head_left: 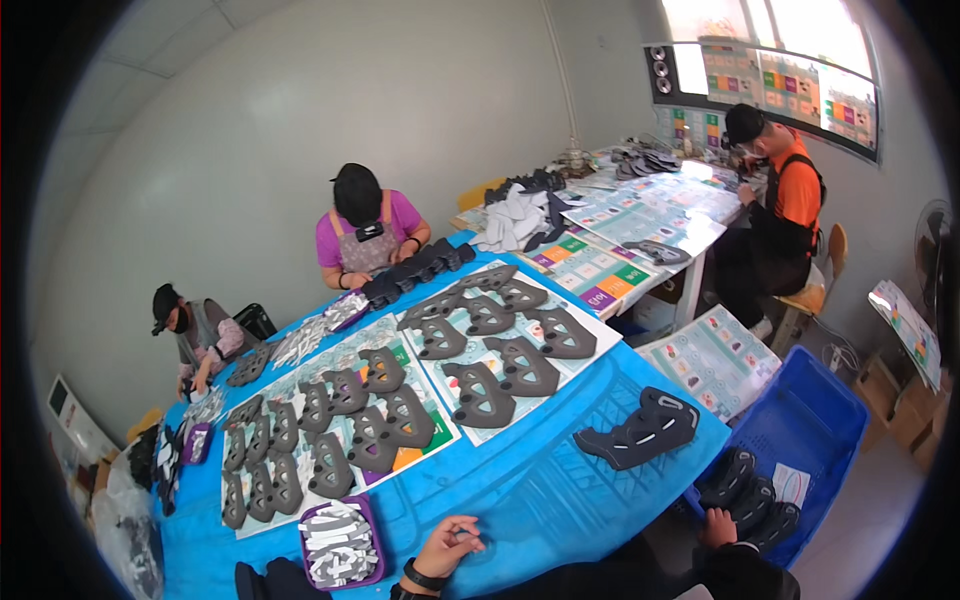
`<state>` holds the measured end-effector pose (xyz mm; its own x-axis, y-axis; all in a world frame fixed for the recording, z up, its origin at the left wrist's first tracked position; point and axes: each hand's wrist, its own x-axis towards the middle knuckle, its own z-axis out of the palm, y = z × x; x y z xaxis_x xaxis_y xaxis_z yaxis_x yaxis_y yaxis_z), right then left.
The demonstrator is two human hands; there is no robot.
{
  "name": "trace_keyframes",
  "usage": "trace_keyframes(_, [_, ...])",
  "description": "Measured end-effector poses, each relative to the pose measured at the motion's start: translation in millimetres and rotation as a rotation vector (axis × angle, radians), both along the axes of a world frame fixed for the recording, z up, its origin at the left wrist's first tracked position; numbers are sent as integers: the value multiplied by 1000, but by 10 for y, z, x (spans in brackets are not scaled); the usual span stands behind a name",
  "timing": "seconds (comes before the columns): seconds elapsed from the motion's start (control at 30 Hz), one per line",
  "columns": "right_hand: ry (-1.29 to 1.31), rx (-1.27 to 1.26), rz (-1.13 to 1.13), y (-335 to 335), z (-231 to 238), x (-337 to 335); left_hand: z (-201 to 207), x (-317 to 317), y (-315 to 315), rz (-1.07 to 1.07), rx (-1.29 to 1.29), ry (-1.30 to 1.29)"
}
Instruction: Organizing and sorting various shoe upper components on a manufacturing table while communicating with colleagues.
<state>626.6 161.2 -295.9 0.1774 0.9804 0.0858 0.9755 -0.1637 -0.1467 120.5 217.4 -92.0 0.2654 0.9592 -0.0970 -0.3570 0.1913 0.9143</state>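
My left hand [450, 550] hovers over the near edge of the blue-covered table [520, 500], its fingers loosely bent, apart and holding nothing. Beside it stands a purple basket [377, 570] filled with grey and white strips. Low on the right, my right hand [718, 528] reaches into a blue crate [835, 420]. Its fingers close on the near end of a black moulded pad [755, 505], partly hidden by the hand. Another black pad [728, 478] lies alongside, with a further one to the right. A single dark pad [645, 430] with light slits rests on the table's right corner.
Rows of grey cut-out pads [485, 395] cover printed sheets on the table. Across it, a person in purple [370, 235] handles dark pieces; another person [205, 340] works at far left. A third, in orange [795, 190], sits at a second table [650, 220]. A white paper [791, 485] lies in the crate.
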Motion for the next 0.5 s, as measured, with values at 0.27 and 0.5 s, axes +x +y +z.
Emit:
trace_keyframes(0.27, [2, -37, -23, 52, 107, -72, 38, 33, -3, 25, -6, -54])
trace_keyframes(0.5, [-32, -30, -57, 86, 250, -121, 93, 53, 7, 108, 51, 20])
